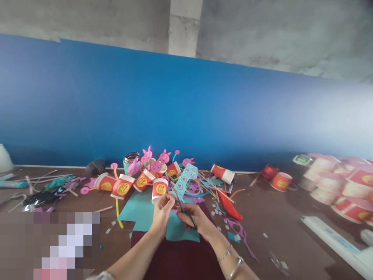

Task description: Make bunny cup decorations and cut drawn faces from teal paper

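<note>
My right hand [194,219] is closed around the dark handles of a pair of scissors [189,217], whose blades point up toward a strip of light-blue paper [185,179]. Red shapes are drawn on that strip. Its lower end is pinched in my left hand [163,208], beside the scissor blades. Beneath both hands lie larger sheets of blue paper [136,212]. Just beyond my left hand a red and white paper cup [159,189] stands, and more cups with pink paper animal heads [164,156] cluster behind it.
Stacked cups [323,182] fill the right side. A white power strip [332,237] lies near them, and a red balloon [231,206] is right of centre. Paper scraps and thin strips litter the brown table [279,217]. A blue partition [186,105] rises behind. The lower left is pixelated.
</note>
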The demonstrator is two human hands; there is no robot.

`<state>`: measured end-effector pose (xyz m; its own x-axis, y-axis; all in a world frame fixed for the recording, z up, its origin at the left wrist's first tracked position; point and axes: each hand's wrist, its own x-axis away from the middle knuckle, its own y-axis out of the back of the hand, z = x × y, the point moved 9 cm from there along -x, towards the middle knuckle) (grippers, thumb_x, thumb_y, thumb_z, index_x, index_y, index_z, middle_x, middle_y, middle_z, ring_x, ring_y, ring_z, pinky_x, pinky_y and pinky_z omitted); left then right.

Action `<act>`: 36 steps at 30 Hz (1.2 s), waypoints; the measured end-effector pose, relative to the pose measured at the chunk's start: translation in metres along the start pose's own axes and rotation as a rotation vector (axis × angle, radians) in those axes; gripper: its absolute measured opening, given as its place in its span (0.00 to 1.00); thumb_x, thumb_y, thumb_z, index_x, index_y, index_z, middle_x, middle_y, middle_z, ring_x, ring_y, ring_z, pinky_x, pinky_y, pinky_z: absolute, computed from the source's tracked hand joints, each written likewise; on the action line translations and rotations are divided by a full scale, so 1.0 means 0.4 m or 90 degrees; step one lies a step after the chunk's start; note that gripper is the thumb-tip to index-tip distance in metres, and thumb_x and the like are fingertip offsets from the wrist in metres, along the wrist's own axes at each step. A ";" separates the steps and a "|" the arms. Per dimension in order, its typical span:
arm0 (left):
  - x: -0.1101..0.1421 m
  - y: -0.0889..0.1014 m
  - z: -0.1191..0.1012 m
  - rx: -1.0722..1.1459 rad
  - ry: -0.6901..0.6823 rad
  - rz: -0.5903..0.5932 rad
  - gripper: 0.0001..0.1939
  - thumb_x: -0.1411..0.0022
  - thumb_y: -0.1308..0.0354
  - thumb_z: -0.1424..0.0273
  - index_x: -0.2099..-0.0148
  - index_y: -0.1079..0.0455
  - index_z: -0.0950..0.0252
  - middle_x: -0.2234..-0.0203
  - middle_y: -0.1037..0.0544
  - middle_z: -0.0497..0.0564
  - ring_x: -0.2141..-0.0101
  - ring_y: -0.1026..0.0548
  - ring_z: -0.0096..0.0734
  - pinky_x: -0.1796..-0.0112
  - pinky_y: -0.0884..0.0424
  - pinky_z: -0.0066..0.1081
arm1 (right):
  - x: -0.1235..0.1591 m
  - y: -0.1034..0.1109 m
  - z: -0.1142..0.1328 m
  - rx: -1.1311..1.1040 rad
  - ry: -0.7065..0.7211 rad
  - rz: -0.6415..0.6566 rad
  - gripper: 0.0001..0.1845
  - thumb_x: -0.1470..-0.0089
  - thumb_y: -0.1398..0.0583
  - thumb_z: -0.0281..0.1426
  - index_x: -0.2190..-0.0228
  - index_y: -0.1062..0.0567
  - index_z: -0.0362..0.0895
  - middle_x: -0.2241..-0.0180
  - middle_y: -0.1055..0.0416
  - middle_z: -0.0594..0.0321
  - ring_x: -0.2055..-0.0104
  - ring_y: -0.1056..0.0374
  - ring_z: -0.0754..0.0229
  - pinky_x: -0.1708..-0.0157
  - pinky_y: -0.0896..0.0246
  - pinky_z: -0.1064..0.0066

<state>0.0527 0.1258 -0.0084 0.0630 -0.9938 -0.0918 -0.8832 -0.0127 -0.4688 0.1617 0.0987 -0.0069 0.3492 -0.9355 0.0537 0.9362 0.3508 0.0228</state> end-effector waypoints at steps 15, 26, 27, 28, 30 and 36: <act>-0.004 -0.001 0.006 -0.018 0.009 0.018 0.13 0.56 0.34 0.65 0.77 0.34 0.65 0.82 0.28 0.45 0.78 0.30 0.27 0.72 0.36 0.26 | 0.003 0.008 0.001 0.012 -0.009 0.011 0.19 0.58 0.34 0.45 0.73 0.29 0.41 0.87 0.41 0.74 0.86 0.46 0.71 0.85 0.54 0.77; 0.006 -0.015 0.004 -0.012 0.021 0.046 0.12 0.56 0.34 0.66 0.77 0.35 0.65 0.83 0.28 0.44 0.79 0.32 0.25 0.74 0.37 0.25 | 0.010 0.018 0.001 0.006 -0.045 0.027 0.19 0.59 0.33 0.43 0.74 0.30 0.42 0.86 0.40 0.73 0.85 0.45 0.70 0.86 0.55 0.78; 0.008 -0.017 0.004 -0.014 0.025 0.051 0.12 0.56 0.34 0.66 0.77 0.35 0.65 0.83 0.28 0.44 0.79 0.32 0.25 0.74 0.37 0.25 | 0.010 0.020 0.002 0.006 -0.043 0.026 0.18 0.60 0.33 0.43 0.75 0.30 0.42 0.86 0.40 0.73 0.85 0.45 0.70 0.86 0.55 0.78; 0.008 -0.019 0.004 -0.016 0.028 0.054 0.12 0.56 0.35 0.66 0.77 0.35 0.65 0.83 0.28 0.44 0.80 0.32 0.24 0.74 0.37 0.25 | 0.010 0.022 0.003 0.008 -0.039 0.025 0.18 0.60 0.33 0.43 0.75 0.30 0.42 0.86 0.40 0.73 0.85 0.45 0.70 0.85 0.55 0.78; 0.008 -0.020 0.004 -0.019 0.032 0.056 0.12 0.56 0.35 0.66 0.77 0.35 0.65 0.84 0.29 0.44 0.80 0.33 0.24 0.75 0.37 0.25 | 0.009 0.025 0.003 0.015 -0.030 0.025 0.18 0.59 0.33 0.43 0.75 0.29 0.42 0.86 0.41 0.74 0.85 0.46 0.70 0.85 0.54 0.78; 0.004 -0.023 0.006 -0.022 0.044 0.067 0.12 0.56 0.35 0.66 0.77 0.35 0.65 0.83 0.28 0.45 0.79 0.32 0.25 0.74 0.37 0.24 | 0.004 0.033 -0.002 0.034 -0.020 0.028 0.18 0.60 0.33 0.43 0.74 0.28 0.41 0.87 0.41 0.73 0.86 0.47 0.71 0.85 0.53 0.77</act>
<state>0.0620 0.1246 -0.0062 -0.0614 -0.9951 -0.0774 -0.8992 0.0888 -0.4285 0.1746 0.1017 -0.0074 0.3878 -0.9176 0.0872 0.9161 0.3941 0.0732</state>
